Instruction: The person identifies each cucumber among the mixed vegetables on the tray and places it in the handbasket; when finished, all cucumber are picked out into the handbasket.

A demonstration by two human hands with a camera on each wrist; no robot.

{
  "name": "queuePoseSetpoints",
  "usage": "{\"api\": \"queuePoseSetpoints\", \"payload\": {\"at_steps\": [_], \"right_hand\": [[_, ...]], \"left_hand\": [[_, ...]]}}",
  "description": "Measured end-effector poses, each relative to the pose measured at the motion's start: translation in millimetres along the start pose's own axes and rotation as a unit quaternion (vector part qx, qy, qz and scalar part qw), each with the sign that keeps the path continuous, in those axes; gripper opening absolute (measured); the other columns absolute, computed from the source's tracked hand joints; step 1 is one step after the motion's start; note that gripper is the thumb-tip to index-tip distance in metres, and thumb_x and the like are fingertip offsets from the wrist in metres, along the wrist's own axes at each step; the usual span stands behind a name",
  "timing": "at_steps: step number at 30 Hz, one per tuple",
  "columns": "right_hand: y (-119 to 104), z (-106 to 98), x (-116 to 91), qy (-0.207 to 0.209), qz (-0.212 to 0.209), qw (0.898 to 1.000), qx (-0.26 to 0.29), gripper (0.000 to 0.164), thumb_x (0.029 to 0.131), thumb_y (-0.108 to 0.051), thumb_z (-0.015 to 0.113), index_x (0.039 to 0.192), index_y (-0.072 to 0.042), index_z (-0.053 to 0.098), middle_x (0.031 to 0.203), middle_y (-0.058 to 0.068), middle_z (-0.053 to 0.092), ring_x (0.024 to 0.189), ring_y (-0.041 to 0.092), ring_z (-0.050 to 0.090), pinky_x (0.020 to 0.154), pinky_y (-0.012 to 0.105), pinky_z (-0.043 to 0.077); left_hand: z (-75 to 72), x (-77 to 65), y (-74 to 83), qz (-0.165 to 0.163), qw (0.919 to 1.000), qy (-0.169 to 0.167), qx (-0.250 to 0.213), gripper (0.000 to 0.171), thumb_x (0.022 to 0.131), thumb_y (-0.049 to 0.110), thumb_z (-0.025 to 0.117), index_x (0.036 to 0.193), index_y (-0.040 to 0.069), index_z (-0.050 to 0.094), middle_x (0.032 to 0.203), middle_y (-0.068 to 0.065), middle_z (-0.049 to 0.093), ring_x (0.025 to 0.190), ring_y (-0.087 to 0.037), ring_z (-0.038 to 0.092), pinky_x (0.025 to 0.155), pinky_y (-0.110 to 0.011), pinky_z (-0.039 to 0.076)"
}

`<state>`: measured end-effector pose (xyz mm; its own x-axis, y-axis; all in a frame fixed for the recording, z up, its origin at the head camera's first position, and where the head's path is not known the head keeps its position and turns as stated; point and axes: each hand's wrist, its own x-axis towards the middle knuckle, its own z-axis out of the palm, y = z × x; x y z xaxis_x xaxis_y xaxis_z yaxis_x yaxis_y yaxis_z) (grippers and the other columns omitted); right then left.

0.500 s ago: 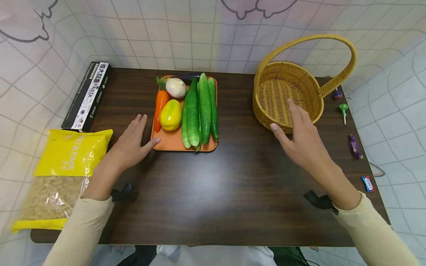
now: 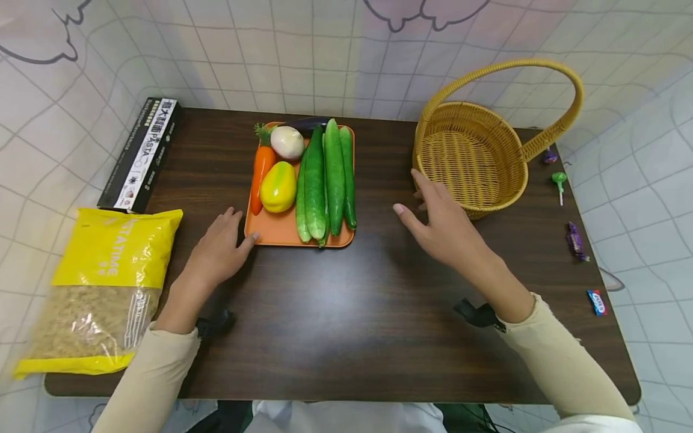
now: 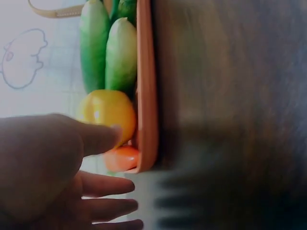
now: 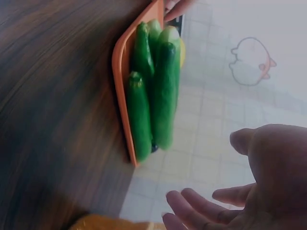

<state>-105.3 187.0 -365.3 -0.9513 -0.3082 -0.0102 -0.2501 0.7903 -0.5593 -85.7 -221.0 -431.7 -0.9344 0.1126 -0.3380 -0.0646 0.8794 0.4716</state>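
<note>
An orange tray (image 2: 281, 236) bears several green cucumbers (image 2: 314, 186), a yellow pepper-like vegetable (image 2: 278, 187), a carrot (image 2: 261, 174), a white round vegetable (image 2: 287, 143) and a dark eggplant (image 2: 305, 124). My left hand (image 2: 221, 249) is at the tray's near left corner, its thumb close to the rim; whether it touches cannot be told. In the left wrist view its fingers (image 3: 110, 208) are spread and hold nothing. My right hand (image 2: 449, 225) hovers in front of the wicker basket's left side with loosely bent fingers, holding nothing. The wicker basket (image 2: 465, 204) stands upright, handle raised.
At the left lie a yellow pasta bag (image 2: 103, 288) and a black pasta box (image 2: 142, 153). Along the right edge are a green lollipop (image 2: 559, 178), purple-wrapped candies (image 2: 576, 240) and a small blue-red packet (image 2: 597, 302). A tiled-pattern curtain (image 2: 303, 60) encloses the table's back.
My right hand has moved left, away from over the basket's front toward the tray. My left hand has shifted slightly right and down, its fingers drawn in a little. Basket and tray stay put.
</note>
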Motion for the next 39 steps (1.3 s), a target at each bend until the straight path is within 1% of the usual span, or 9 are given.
{"api": "queuePoseSetpoints", "payload": {"at_steps": [7, 10, 14, 17, 20, 23, 29, 35, 39], "right_hand": [[-10, 23, 29, -0.026, -0.001, 1.0, 0.008, 0.081, 0.099, -0.061, 0.047, 0.161, -0.017, 0.019, 0.119, 0.011, 0.052, 0.102, 0.027, 0.055, 0.081, 0.045, 0.049], [-16, 32, 43, -0.036, -0.006, 0.999, 0.018, 0.08, 0.1, -0.058, 0.047, 0.16, -0.015, 0.02, 0.118, 0.012, 0.054, 0.099, 0.027, 0.056, 0.079, 0.042, 0.048], [-27, 46, 67, -0.051, -0.013, 0.998, 0.036, 0.079, 0.1, -0.055, 0.048, 0.16, -0.011, 0.021, 0.118, 0.013, 0.054, 0.1, 0.024, 0.055, 0.08, 0.04, 0.049], [-37, 55, 84, -0.06, -0.008, 0.997, 0.048, 0.08, 0.1, -0.056, 0.049, 0.16, -0.011, 0.02, 0.121, 0.015, 0.053, 0.102, 0.024, 0.055, 0.082, 0.041, 0.049], [-44, 61, 95, -0.067, 0.01, 0.997, 0.037, 0.083, 0.099, -0.059, 0.049, 0.161, -0.014, 0.017, 0.133, 0.017, 0.048, 0.11, 0.026, 0.053, 0.089, 0.044, 0.048], [-48, 66, 103, -0.08, 0.035, 0.996, 0.016, 0.086, 0.097, -0.062, 0.049, 0.162, -0.019, 0.012, 0.141, 0.017, 0.04, 0.107, 0.027, 0.052, 0.091, 0.045, 0.048], [-54, 75, 114, -0.092, 0.057, 0.994, 0.031, 0.088, 0.098, -0.053, 0.055, 0.162, -0.021, 0.005, 0.137, 0.02, 0.034, 0.087, 0.028, 0.055, 0.075, 0.039, 0.052], [-59, 79, 121, -0.109, 0.081, 0.99, 0.027, 0.088, 0.1, -0.047, 0.054, 0.162, -0.024, -0.003, 0.146, 0.022, 0.024, 0.087, 0.029, 0.055, 0.074, 0.037, 0.053], [-63, 81, 124, -0.128, 0.096, 0.987, 0.019, 0.086, 0.101, -0.044, 0.052, 0.161, -0.026, -0.007, 0.148, 0.023, 0.022, 0.085, 0.03, 0.055, 0.07, 0.038, 0.052]], "left_hand": [[14.3, -3.6, -0.8, -0.018, 0.9988, 0.039, -0.021, 0.063, 0.106, 0.036, 0.051, 0.153, -0.003, 0.033, 0.161, -0.025, 0.021, 0.144, -0.046, 0.024, 0.11, -0.067, 0.024], [17.0, -3.1, -0.6, -0.019, 0.9979, 0.058, -0.021, 0.061, 0.105, 0.035, 0.052, 0.151, -0.002, 0.037, 0.159, -0.024, 0.025, 0.142, -0.046, 0.028, 0.109, -0.066, 0.026], [18.1, -3.0, -1.3, -0.027, 0.9967, 0.074, -0.02, 0.059, 0.105, 0.034, 0.053, 0.15, -0.002, 0.039, 0.159, -0.023, 0.027, 0.141, -0.045, 0.029, 0.108, -0.068, 0.027], [18.7, -3.0, -2.4, -0.032, 0.9965, 0.075, -0.017, 0.06, 0.105, 0.034, 0.053, 0.151, -0.001, 0.039, 0.159, -0.023, 0.026, 0.143, -0.045, 0.027, 0.109, -0.068, 0.025], [19.3, -1.6, -2.3, -0.028, 0.9969, 0.071, -0.018, 0.06, 0.105, 0.035, 0.052, 0.151, 0.0, 0.038, 0.159, -0.023, 0.026, 0.143, -0.045, 0.026, 0.11, -0.067, 0.024], [18.7, -0.1, -1.7, -0.026, 0.9973, 0.065, -0.022, 0.061, 0.105, 0.036, 0.052, 0.152, 0.0, 0.037, 0.16, -0.023, 0.025, 0.143, -0.045, 0.025, 0.111, -0.066, 0.023], [16.5, 0.8, -2.0, -0.03, 0.9973, 0.065, -0.018, 0.06, 0.105, 0.035, 0.053, 0.151, 0.0, 0.038, 0.159, -0.024, 0.026, 0.142, -0.046, 0.028, 0.11, -0.066, 0.024], [16.5, 2.0, -2.0, -0.021, 0.9975, 0.066, -0.013, 0.059, 0.104, 0.034, 0.054, 0.151, 0.0, 0.039, 0.158, -0.024, 0.028, 0.141, -0.046, 0.029, 0.11, -0.066, 0.026], [16.8, 2.2, -2.2, -0.025, 0.9976, 0.063, -0.01, 0.059, 0.104, 0.034, 0.054, 0.15, -0.001, 0.039, 0.158, -0.025, 0.028, 0.141, -0.046, 0.029, 0.11, -0.066, 0.026]]}}
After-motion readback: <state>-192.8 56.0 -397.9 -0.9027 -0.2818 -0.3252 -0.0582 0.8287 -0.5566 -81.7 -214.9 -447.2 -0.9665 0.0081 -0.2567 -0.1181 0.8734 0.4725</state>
